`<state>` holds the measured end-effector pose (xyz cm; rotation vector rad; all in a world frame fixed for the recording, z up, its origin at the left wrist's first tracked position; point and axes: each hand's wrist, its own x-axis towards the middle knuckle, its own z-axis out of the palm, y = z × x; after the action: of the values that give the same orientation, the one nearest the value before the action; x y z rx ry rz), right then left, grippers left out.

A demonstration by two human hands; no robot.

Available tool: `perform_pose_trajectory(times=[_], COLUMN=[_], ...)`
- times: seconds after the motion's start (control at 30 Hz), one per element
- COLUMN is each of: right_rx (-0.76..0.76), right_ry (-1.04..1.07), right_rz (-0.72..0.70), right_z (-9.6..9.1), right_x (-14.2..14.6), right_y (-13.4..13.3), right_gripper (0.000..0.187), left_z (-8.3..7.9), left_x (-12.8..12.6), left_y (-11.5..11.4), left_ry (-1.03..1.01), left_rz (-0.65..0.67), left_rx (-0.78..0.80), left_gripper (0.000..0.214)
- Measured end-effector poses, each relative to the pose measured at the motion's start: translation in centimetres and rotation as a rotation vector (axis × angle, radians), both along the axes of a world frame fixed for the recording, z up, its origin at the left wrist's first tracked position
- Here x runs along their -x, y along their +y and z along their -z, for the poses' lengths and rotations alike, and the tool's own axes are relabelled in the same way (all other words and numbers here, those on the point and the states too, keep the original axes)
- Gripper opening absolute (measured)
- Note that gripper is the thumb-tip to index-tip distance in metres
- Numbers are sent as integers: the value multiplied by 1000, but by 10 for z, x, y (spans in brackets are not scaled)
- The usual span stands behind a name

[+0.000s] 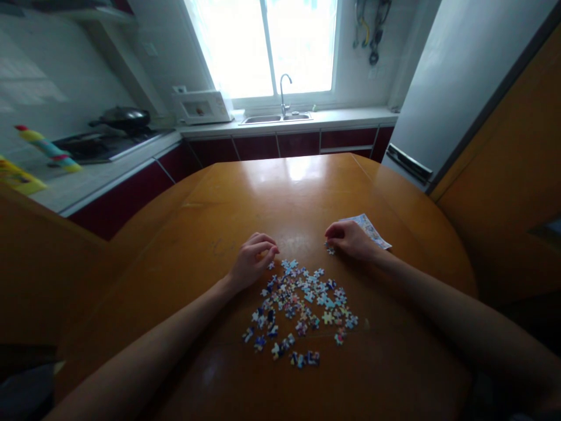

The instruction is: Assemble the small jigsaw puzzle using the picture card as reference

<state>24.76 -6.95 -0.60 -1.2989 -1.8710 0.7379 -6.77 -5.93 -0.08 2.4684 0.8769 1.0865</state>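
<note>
Many small jigsaw puzzle pieces lie in a loose heap on the brown wooden table. At the heap's upper left edge rests my left hand, its fingers curled and the thumb close to the index finger. Whether anything sits between them is hidden; one loose piece lies just below the thumb. To the upper right of the heap, my right hand is closed, fingertips down at a small group of puzzle pieces. A printed picture sheet lies partly behind my right hand.
Past the table, a counter carries a microwave and a sink with a faucet. A covered pan stands on the stove at left, near a bottle. A refrigerator stands at right.
</note>
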Motion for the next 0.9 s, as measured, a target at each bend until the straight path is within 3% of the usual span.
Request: perform_pose_trajectory(times=[0.9], right_rx=[-19], right_ry=[-104], right_rz=[-39], right_z=[1], right_x=[0], right_y=[1], right_gripper=[12], left_z=[-1], left_x=[0], left_y=[0], left_ry=[-6], left_rz=[1], left_rx=[-5], left_gripper=[22])
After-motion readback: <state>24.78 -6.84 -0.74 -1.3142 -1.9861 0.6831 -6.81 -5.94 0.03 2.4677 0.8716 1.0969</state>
